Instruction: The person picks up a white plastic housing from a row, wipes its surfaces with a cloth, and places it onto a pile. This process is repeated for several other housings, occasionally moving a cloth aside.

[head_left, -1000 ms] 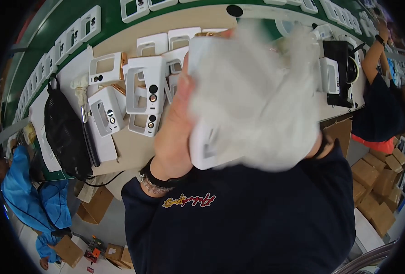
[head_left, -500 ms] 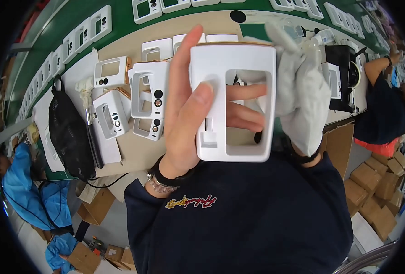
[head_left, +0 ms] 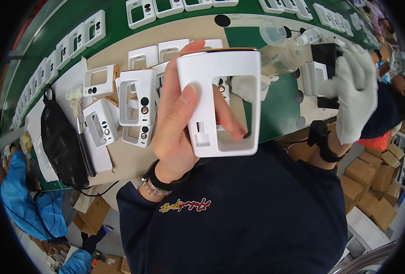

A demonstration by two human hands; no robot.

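My left hand (head_left: 173, 109) is closed round the left side of a white plastic housing (head_left: 236, 146), held up in front of me. Its thumb presses the front face, and fingers show through the large rectangular opening. A brown-gold edge runs along the housing's top. My right hand (head_left: 358, 93), in a white glove, is raised at the right with its fingers apart and nothing visible in it. The blurred thumb side is nearest to another white housing (head_left: 320, 73) on the table; whether they touch is unclear. Behind the held housing lies a crumpled white cloth (head_left: 248, 87).
Several similar housings (head_left: 136, 109) stand at the left, beside a black mesh bag (head_left: 61, 137) and a black-handled tool (head_left: 86, 153). Clear plastic cups (head_left: 273, 33) and a white bottle (head_left: 308, 36) stand at the back right. Cardboard boxes (head_left: 362, 173) and co-workers are around the table.
My gloved right hand has moved right, away from the held housing, uncovering the cloth and cups. The left hand with the housing has shifted slightly left, and fewer fingers show in its opening.
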